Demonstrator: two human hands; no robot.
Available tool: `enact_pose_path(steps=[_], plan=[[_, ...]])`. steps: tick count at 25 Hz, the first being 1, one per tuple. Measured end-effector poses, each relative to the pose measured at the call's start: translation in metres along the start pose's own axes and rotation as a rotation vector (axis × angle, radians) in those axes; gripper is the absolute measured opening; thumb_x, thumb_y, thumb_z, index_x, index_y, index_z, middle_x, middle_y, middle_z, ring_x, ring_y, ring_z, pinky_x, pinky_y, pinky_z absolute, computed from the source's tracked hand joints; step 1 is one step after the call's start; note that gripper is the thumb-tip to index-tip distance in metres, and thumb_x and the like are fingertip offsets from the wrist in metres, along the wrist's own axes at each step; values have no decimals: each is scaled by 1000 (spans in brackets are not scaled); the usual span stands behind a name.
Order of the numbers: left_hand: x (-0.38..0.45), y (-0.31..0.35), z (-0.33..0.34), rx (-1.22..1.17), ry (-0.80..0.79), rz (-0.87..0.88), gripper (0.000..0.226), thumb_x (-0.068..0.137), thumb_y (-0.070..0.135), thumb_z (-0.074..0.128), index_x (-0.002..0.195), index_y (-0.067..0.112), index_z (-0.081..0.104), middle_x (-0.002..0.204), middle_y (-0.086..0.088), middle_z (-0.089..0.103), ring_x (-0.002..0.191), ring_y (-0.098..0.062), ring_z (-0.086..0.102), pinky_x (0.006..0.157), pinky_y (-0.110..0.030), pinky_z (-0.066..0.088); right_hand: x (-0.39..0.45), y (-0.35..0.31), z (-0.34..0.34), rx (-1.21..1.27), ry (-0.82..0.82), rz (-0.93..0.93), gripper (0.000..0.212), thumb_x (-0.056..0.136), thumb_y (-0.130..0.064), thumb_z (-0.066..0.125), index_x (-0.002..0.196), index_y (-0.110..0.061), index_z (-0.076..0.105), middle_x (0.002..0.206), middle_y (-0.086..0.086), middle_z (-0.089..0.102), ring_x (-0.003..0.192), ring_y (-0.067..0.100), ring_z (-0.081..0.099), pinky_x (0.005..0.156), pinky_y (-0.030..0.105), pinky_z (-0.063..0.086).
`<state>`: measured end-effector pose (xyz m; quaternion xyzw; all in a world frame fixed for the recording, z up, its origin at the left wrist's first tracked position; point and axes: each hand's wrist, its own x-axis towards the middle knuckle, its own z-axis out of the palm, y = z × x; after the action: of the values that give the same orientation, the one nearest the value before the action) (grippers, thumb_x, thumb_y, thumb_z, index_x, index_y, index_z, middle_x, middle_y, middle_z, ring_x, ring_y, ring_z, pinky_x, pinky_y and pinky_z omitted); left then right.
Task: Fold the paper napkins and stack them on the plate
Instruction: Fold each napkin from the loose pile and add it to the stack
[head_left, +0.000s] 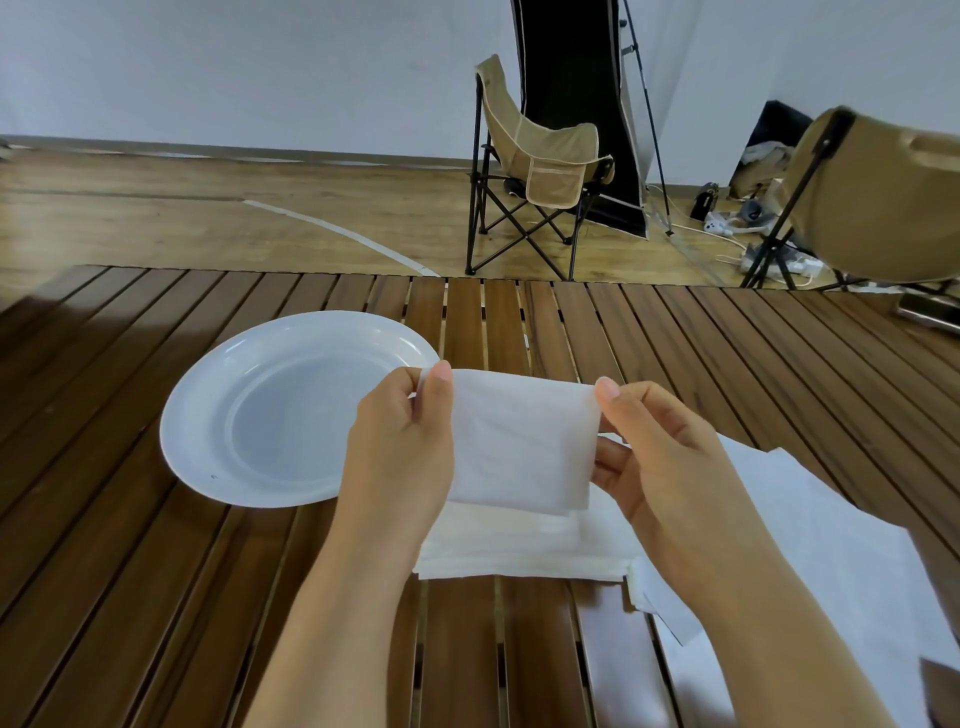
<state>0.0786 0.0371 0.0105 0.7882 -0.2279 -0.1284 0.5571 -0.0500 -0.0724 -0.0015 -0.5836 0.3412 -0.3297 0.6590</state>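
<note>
fingers (441, 374) pinch napkin (519, 441) beside plate (197, 415), seemingly folded.

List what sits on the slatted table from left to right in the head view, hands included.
Plate → left hand → napkin held up between both hands → right hand → loose napkins on the table.

Bare forearms (no sleeves, no rings)
</note>
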Motion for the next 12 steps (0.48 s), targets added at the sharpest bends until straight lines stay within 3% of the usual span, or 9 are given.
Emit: enact_pose_path(steps=[3, 7, 12], plan=[[0, 1, 0, 12, 5, 12, 41, 98, 41, 34, 85, 9, 57, 75, -8, 53, 65, -13, 47, 57, -25, 37, -1, -1, -1, -44, -2, -24, 21, 89, -29, 63, 83, -9, 67, 96, 17, 67, 96, 40, 63, 87, 51, 55], [0, -2, 1, 25, -4, 41, 43, 96, 44, 39, 85, 9, 60, 78, -12, 59, 71, -18, 54, 62, -30, 42, -4, -3, -2, -69, 64, -32, 10, 86, -19, 67, 83, -15, 75, 86, 4, 74, 88, 25, 70, 85, 42, 57], [1, -7, -4, 54, 100, 101, 32, 88, 48, 54, 78, 21, 69, 74, 11, 65, 77, -7, 59, 75, -26, 46, -3, -2, -7, -140, 136, -46, 7, 77, -19, 76, 83, -19, 78, 83, -2, 76, 87, 20, 71, 88, 42, 56]])
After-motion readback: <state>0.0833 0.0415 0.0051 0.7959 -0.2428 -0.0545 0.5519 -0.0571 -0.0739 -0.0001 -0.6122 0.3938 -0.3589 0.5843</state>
